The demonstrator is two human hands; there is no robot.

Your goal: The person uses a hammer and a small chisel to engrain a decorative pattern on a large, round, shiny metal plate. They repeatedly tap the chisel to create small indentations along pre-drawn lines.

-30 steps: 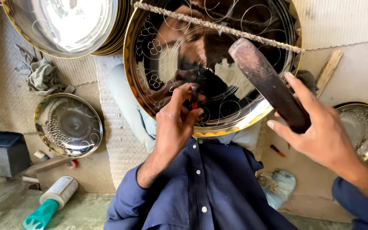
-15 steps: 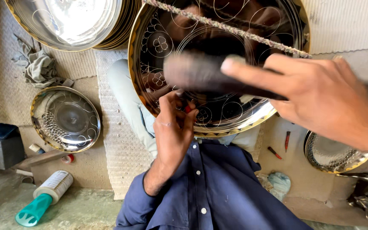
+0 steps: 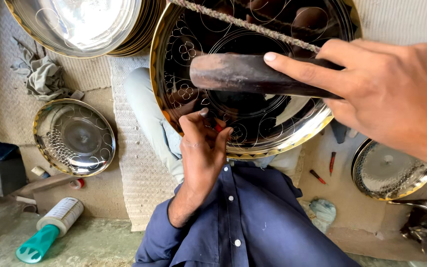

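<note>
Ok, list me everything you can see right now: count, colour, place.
Engraved round metal tray: one, silver with gold rim, on the lap.
Dark wooden mallet: one, brown, above that tray.
Stack of plain trays: silver, top left.
Small patterned plates: two, silver, left and right.
Bottle with teal cap: white, bottom left.
Grey rag: one, left.
Left hand: pinching a small tool on the tray.
Right hand: gripping the mallet.

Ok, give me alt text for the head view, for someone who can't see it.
The right hand grips a dark wooden mallet above a large engraved metal plate, while the left hand pinches a small tool against its lower rim. More plates lie on woven mats around it: a stack and a smaller plate.
</note>
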